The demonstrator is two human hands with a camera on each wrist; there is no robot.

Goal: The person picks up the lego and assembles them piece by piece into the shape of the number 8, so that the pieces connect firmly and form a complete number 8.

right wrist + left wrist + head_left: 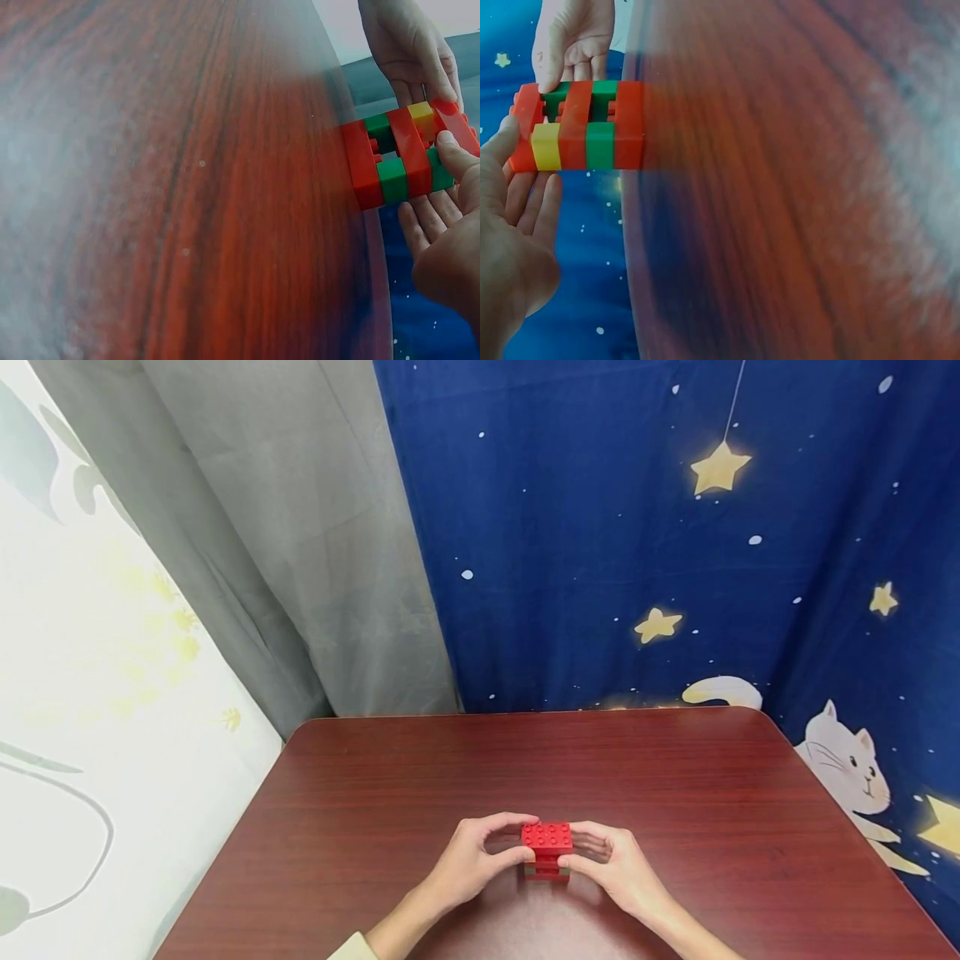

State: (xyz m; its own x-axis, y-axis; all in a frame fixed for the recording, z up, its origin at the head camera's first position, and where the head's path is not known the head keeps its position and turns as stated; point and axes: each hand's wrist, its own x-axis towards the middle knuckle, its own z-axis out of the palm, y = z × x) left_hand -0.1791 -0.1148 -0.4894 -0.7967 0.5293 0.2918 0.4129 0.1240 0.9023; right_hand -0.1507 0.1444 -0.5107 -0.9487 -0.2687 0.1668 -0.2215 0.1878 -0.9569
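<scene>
A small stack of toy building bricks stands upright on the table. Its layers are a red top brick [547, 835], a red middle brick [573, 135] and a red bottom brick [630, 127]. Between the upper two sit a yellow block [546, 148] on the left and a green one on the right; green blocks [600, 146] part the lower two, with a gap in the middle. My left hand [467, 860] holds the top brick's left end, thumb in front, fingers behind. From the right, my right hand [626, 868] grips the upper part, thumb in front; its fingers behind are partly hidden.
The dark red wooden table [375, 793] stretches around the stack on every side. Behind it hang a grey curtain [300, 527] and a blue curtain [570, 568] with stars and a cat. A pale patterned surface [112, 710] borders the left side.
</scene>
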